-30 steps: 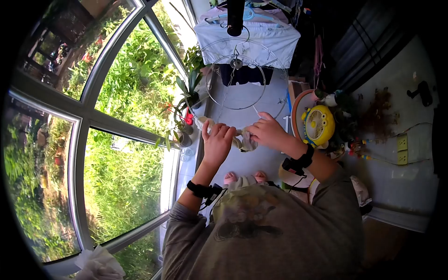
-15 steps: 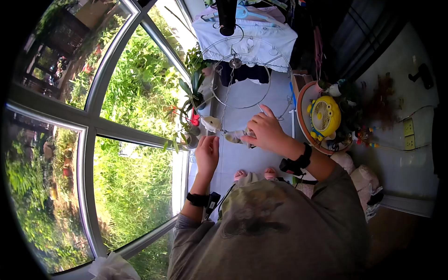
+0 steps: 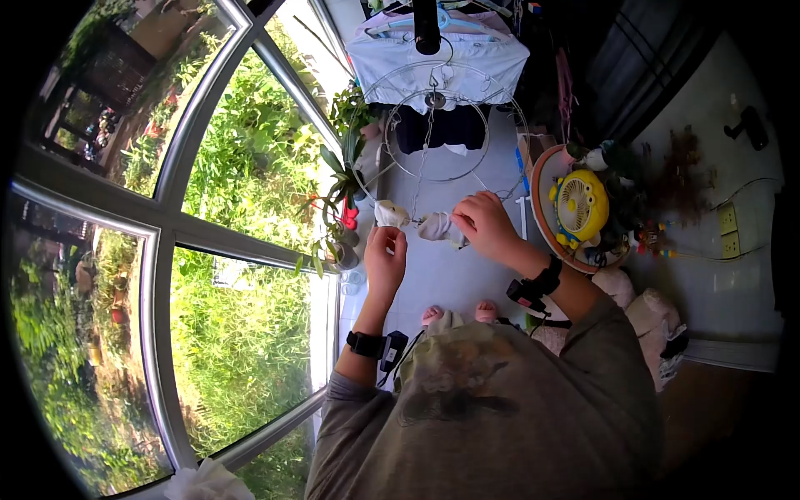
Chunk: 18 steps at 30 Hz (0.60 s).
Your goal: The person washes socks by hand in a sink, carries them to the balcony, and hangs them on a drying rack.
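Metal ring hanger [image 3: 435, 100] at upper centre, 2 hands below.
Right hand [image 3: 490, 225], right of centre, pinches the right end of a grey-white cloth [image 3: 439, 227], which extends leftward from it, long axis roughly level across the frame; left hand [image 3: 386, 257], farther from that cloth, has its fingertips together under a smaller cream cloth [image 3: 390, 213], whether gripping it I cannot tell.

The hands [image 3: 487, 225] partly hide the pale cloths [image 3: 439, 227], and the bottom edge crops the shirt [image 3: 517, 408].
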Each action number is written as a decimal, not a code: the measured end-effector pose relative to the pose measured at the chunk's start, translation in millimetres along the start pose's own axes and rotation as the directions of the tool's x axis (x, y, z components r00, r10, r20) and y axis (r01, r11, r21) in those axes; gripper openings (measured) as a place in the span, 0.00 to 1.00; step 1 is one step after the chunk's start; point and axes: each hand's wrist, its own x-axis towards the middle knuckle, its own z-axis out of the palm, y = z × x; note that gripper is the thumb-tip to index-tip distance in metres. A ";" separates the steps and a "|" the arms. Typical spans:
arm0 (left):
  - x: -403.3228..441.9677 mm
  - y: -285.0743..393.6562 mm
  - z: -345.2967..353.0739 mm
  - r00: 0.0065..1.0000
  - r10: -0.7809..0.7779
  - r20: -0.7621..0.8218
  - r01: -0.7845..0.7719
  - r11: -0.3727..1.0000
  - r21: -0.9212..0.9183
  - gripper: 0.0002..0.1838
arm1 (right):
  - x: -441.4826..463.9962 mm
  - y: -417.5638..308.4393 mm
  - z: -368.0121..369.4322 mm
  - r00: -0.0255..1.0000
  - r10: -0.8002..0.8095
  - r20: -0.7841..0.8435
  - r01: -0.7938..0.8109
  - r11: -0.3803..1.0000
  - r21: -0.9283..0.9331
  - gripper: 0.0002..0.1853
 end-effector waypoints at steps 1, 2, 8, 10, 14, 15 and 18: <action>-0.6 15.0 1.1 0.997 -0.006 0.078 0.006 1.000 -0.001 0.07 | -2.2 -1.0 1.7 1.000 0.004 0.001 -0.004 1.000 0.001 0.05; -0.1 24.8 4.8 0.988 -0.007 0.154 0.007 1.000 -0.002 0.08 | -2.4 -1.4 3.7 0.999 -0.027 -0.025 0.027 0.999 0.025 0.04; 2.5 12.1 18.3 0.980 0.008 0.200 0.003 0.999 -0.052 0.07 | -5.1 5.0 2.8 0.998 -0.028 -0.058 0.030 0.999 0.031 0.04; 9.7 10.4 9.3 0.992 0.031 0.120 -0.024 0.998 -0.064 0.07 | -7.4 9.0 -1.6 0.999 0.033 -0.038 -0.033 0.999 -0.005 0.04; 14.4 15.0 -0.9 0.973 0.031 0.229 -0.036 0.999 0.018 0.08 | -12.4 6.8 -3.0 0.996 0.091 -0.011 -0.092 0.990 -0.109 0.04; 15.0 18.2 -0.3 0.954 0.015 0.300 -0.039 0.996 0.074 0.08 | -11.9 -0.7 0.4 0.992 0.100 -0.076 -0.105 0.993 -0.058 0.07; 16.1 19.9 4.9 0.961 0.092 0.261 -0.121 0.988 0.096 0.09 | -15.5 2.1 2.8 0.998 0.051 -0.039 -0.054 0.995 -0.085 0.14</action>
